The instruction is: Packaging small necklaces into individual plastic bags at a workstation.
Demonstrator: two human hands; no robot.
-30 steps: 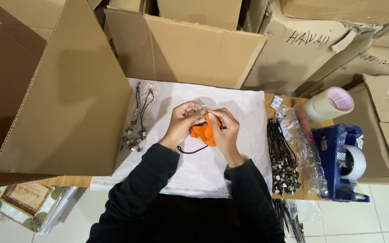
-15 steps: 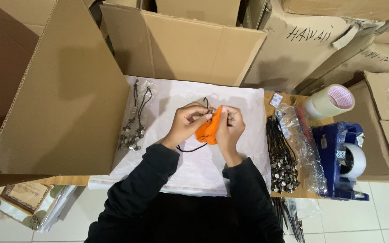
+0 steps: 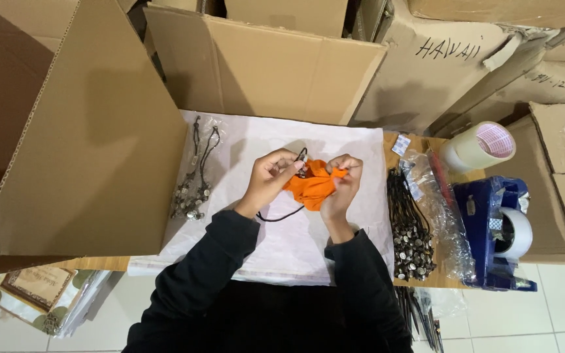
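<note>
Orange cloth, a small pouch (image 3: pixel 313 185), sits bunched between both hands above the white sheet (image 3: pixel 282 242) that covers the surface. Left hand (image 3: pixel 271 180) pinches a black cord (image 3: pixel 281 216) with a small metal charm at the pouch's upper edge; the cord's loose loop hangs down just left of the pouch. Right hand (image 3: pixel 341 186) grips the pouch's right side, fingers curled into the fabric. Left of the pouch, well apart, lies a small bunch of finished cords (image 3: pixel 194 183) (charms at their lower ends). Right of the pouch a larger heap of cords (image 3: pixel 410 229) rests on clear plastic, then a blue tape dispenser (image 3: pixel 492 229) and a tape roll (image 3: pixel 482 145).
</note>
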